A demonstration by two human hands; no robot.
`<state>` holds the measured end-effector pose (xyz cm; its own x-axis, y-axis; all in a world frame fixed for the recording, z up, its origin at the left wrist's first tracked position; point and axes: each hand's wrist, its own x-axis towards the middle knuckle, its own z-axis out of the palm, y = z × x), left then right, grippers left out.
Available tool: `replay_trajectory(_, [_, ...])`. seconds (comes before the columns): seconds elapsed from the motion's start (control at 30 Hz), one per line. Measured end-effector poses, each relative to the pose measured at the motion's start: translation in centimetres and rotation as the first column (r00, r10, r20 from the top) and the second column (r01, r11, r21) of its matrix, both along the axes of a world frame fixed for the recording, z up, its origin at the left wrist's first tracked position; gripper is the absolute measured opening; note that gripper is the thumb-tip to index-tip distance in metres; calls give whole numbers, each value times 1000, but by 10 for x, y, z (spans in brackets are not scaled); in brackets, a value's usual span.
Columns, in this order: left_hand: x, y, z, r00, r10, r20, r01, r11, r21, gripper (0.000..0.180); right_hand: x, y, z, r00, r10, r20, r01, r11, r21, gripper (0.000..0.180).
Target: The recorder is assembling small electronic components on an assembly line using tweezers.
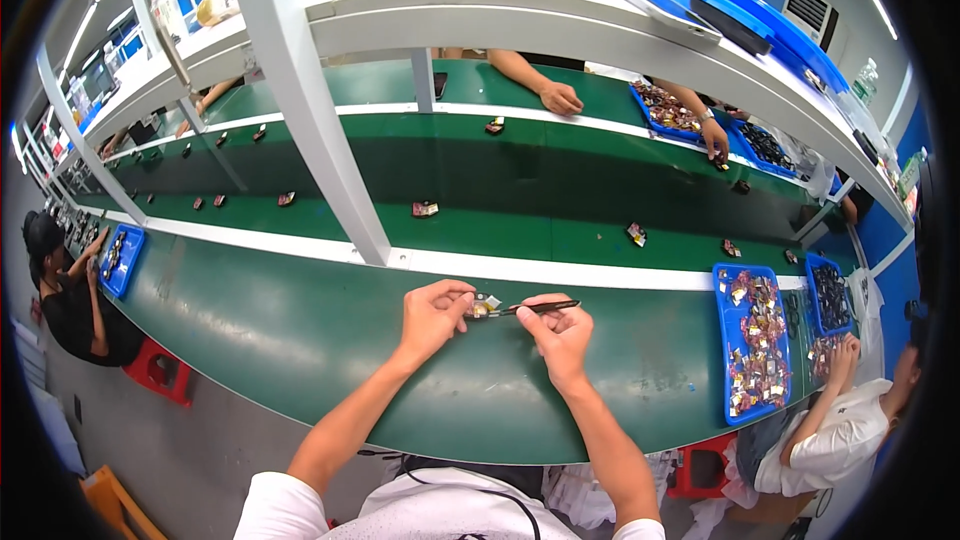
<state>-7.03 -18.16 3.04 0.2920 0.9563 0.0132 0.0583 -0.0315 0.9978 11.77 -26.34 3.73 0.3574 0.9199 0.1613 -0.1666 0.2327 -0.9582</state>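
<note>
Above the green worktable (300,330), my left hand (430,320) pinches a small electronic assembly (484,304) with pale and yellow labels between thumb and fingers. My right hand (562,345) grips slim black tweezers (552,306), held nearly level. Their tips point left and meet the right side of the assembly; whether they grasp any part of it is too small to tell. Both hands are close together in front of me, just short of the white rail (465,267).
Beyond the rail, similar assemblies (425,209) lie spaced along a green conveyor (520,230). A blue tray (722,340) of small parts stands at right. A white post (310,110) and overhead shelf (480,15) frame the far side. Co-workers sit left and right; others' hands (562,98) reach in opposite.
</note>
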Motion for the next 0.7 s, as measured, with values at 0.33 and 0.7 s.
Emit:
replay_trajectory(0.33, [8, -16, -8, 996, 3, 86, -3, 1000, 5, 17, -8, -1, -14, 965, -57, 256, 45, 998, 54, 9])
replay_trajectory(0.7, [12, -22, -9, 998, 43, 45, -49, 988, 148, 16, -7, 1, -17, 892, -130, 433, 97, 990, 98, 11])
